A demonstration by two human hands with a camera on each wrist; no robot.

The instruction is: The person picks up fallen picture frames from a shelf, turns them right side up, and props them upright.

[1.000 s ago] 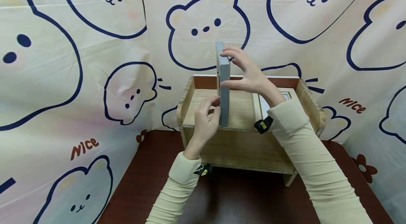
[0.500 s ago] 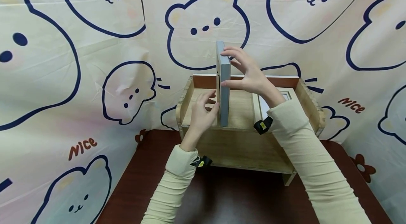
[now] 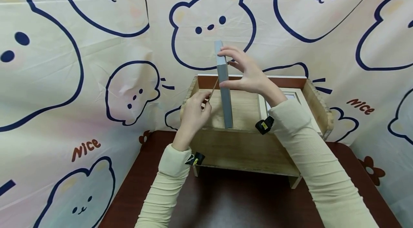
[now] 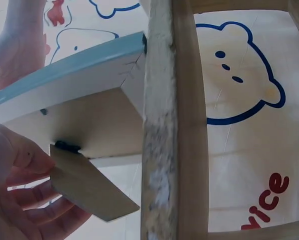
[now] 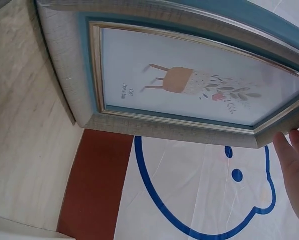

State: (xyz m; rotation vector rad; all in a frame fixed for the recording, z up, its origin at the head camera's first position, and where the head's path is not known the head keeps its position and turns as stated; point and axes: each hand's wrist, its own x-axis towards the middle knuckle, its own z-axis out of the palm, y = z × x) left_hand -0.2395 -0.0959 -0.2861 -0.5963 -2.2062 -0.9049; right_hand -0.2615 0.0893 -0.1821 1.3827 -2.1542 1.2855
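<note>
A picture frame [image 3: 224, 91] with a blue-grey edge stands on end on a small wooden shelf [image 3: 245, 149]. My right hand [image 3: 248, 74] grips its upper part, fingertips at the top and thumb on the near edge. In the right wrist view, the front of the frame shows a print of a plant under glass. My left hand [image 3: 193, 113] is to the left of the frame and pinches its back stand leg [image 4: 92, 187]. That leg slants out from the brown backing, joined at a black hinge [image 4: 68, 146].
Another picture frame [image 3: 300, 93], pale-edged, lies on the right side of the shelf. Raised wooden side panels [image 3: 317, 104] bound the shelf's ends. Beneath is a dark red-brown table [image 3: 238, 199]. A cartoon-printed cloth [image 3: 129, 48] hangs behind.
My left hand has moved left and slightly up, swinging the stand leg away from the backing. The frame's top has tipped a little left, with my right hand still on it.
</note>
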